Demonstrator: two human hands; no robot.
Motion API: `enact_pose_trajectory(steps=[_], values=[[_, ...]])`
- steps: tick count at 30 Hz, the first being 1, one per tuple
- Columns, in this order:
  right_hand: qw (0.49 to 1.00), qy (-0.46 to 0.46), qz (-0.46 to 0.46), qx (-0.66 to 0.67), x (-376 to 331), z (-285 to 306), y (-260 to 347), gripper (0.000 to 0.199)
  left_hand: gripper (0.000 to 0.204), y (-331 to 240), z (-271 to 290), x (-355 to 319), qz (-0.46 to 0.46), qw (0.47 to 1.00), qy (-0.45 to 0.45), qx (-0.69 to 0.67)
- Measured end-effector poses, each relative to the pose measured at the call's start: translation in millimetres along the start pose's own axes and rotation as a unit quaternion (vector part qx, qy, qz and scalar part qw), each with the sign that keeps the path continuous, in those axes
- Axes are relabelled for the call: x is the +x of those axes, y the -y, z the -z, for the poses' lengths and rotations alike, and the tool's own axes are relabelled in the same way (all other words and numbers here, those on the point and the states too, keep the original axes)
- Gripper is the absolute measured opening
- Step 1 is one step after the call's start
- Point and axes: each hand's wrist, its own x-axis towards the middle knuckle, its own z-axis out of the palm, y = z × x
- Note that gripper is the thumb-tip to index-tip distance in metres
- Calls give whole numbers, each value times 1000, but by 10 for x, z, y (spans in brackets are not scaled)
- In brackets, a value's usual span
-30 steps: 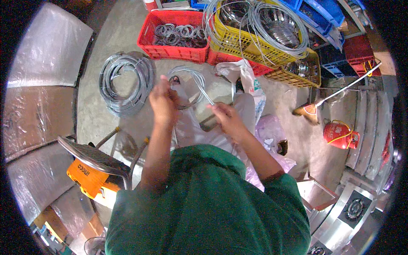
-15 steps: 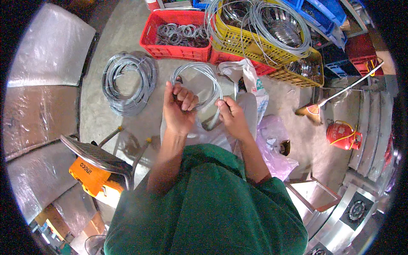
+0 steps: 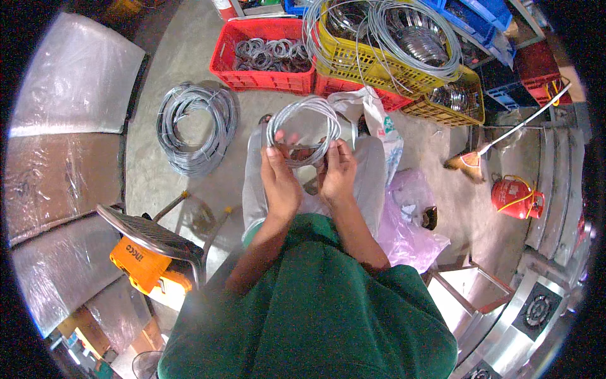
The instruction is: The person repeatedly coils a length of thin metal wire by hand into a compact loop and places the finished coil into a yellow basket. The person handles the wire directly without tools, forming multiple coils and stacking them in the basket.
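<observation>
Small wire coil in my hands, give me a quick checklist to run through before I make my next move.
1. Left hand on the small wire coil: ok, fingers hold its left side.
2. Right hand on it: ok, fingers hold its right side.
3. Coil's loose ends secured: cannot tell, they don't show clearly.
4. Large wire coil clear of both hands: ok, it lies apart, to the left.
5. Wire loops contained in the upper yellow crate: not ok, they hang over its edge.
</observation>
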Motion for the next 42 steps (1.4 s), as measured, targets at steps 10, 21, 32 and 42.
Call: enact_pose_trajectory(steps=[10, 21, 32, 42], values=[[997, 50, -54, -40, -90, 33, -86, 20, 42, -116, 94, 74, 115, 993, -9, -36], [999, 23, -39, 0, -212, 51, -30, 18, 34, -177, 533, 190, 266, 943, 188, 71], [937, 57, 51, -340, -148, 198, 166, 24, 24, 10, 723, 43, 244, 950, 162, 106], [618, 379, 353, -592, -188, 149, 428, 26, 21, 122, 720, -98, 192, 924, 239, 230]])
